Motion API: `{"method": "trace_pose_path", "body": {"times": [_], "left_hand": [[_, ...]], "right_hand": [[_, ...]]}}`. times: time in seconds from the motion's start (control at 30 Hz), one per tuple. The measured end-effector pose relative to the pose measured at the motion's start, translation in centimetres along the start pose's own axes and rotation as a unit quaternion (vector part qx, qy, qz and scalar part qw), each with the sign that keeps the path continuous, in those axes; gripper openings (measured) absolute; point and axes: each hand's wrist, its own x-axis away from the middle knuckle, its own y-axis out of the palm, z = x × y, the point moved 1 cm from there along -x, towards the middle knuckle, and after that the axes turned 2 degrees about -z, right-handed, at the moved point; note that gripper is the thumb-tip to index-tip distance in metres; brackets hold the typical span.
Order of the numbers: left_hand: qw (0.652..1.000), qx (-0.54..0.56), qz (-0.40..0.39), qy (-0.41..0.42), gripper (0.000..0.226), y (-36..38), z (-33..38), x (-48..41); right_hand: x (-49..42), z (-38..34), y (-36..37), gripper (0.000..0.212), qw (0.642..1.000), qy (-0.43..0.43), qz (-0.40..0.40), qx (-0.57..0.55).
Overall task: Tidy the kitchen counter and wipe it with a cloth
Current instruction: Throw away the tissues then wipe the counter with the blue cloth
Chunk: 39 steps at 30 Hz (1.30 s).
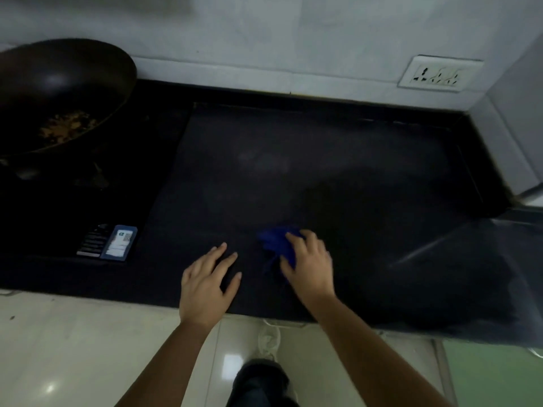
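Near the front edge of the counter, my left hand lies spread flat while my right hand presses the blue cloth, its grip too blurred to read, and I fear a wide leftward wipe could sweep the cards off.

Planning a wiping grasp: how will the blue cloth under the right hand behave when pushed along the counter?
The crumpled blue fabric cloth looks floppy, so it would probably bunch rather than slide flat. Small beside the right hand resting on it, it is probably light and needs pressure to drag.
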Motion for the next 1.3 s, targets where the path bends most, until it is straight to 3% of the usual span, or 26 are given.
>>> {"method": "trace_pose_path", "body": {"times": [0.13, 0.27, 0.43, 0.57, 0.7, 0.8, 0.9, 1.03, 1.17, 1.3], "left_hand": [[1.0, -0.017, -0.007, 0.008, 0.048, -0.2, 0.2, 0.1], [0.999, -0.028, -0.01, 0.014, 0.047, -0.2, 0.2, 0.0], [1.0, -0.01, -0.018, 0.02, 0.048, -0.3, 0.1, 0.0], [0.995, 0.071, -0.052, 0.043, 0.046, -0.9, -0.6, 0.2], [0.996, 0.027, -0.043, 0.072, 0.052, -1.9, -2.5, 2.4], [0.995, 0.029, -0.07, 0.071, 0.057, -2.2, -3.4, 3.6], [0.994, 0.031, -0.07, 0.081, 0.053, -2.3, -3.9, 3.6], [0.991, 0.031, -0.088, 0.092, 0.05, -2.7, -4.5, 3.2], [0.987, 0.025, -0.102, 0.118, 0.057, -3.0, -4.9, 2.9], [0.986, 0.024, -0.105, 0.126, 0.057, -3.2, -5.0, 2.8]], "right_hand": [[-0.4, 6.7, -3.0, 0.056, 0.984, 0.169, 0.053, -0.015], [1.0, 5.3, -3.0, 0.053, 0.966, 0.25, 0.072, 0.0], [4.6, -4.3, 1.4, 0.051, 0.987, 0.15, 0.041, -0.028], [6.1, -2.5, 0.5, 0.052, 0.998, 0.051, 0.036, 0.011], [8.2, 3.4, -1.8, 0.052, 0.969, 0.227, 0.096, -0.009], [9.2, 2.6, -1.6, 0.051, 0.936, 0.322, 0.141, 0.008], [9.1, -1.4, 0.0, 0.052, 0.945, 0.302, 0.123, 0.0], [9.8, -7.6, 2.8, 0.054, 0.981, 0.175, 0.077, -0.014], [11.0, -4.8, 1.6, 0.054, 0.996, 0.068, 0.051, -0.018], [12.5, 0.7, -1.2, 0.046, 0.961, 0.234, 0.139, -0.051]]}}
